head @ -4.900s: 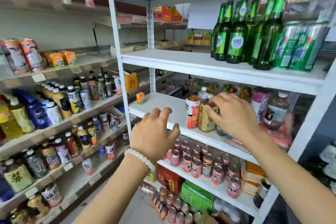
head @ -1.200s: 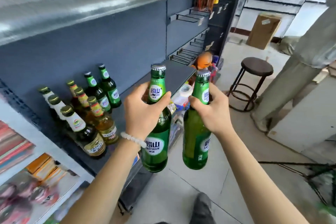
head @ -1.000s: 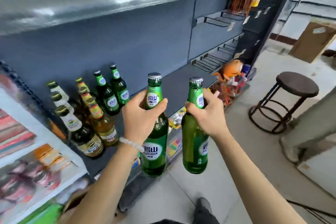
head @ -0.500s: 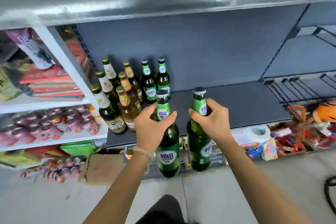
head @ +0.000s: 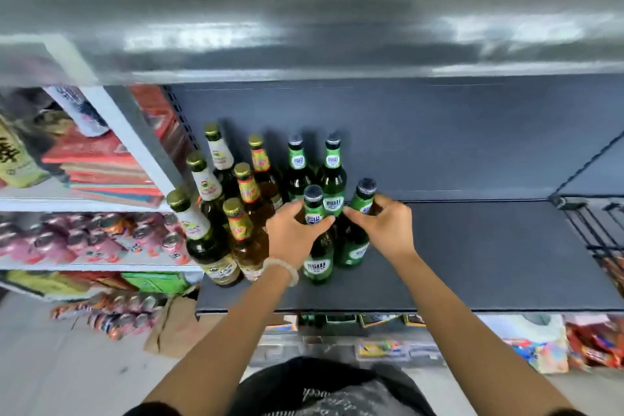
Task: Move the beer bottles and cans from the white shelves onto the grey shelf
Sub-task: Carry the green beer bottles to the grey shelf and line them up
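My left hand (head: 293, 236) grips the neck of a green beer bottle (head: 317, 246) that stands on the grey shelf (head: 472, 263). Just to its right, my right hand (head: 388, 230) grips the neck of a second green bottle (head: 354, 240), which leans slightly right. Both sit in front of two more green bottles (head: 332, 176) at the shelf's back. Left of them stands a cluster of several brown and clear beer bottles with gold caps (head: 209, 213).
The white shelves (head: 101, 203) adjoin on the left, holding pink cans and red packs. A metal shelf (head: 304, 27) overhangs close above. The grey shelf's right part is bare. Snack packets (head: 540, 344) lie below, and a wire rack (head: 601, 230) is at the right.
I have stepped closer and lowered both green bottles from mid-air in front of the shelf onto the grey shelf beside the other bottles. Both hands still grip the necks.
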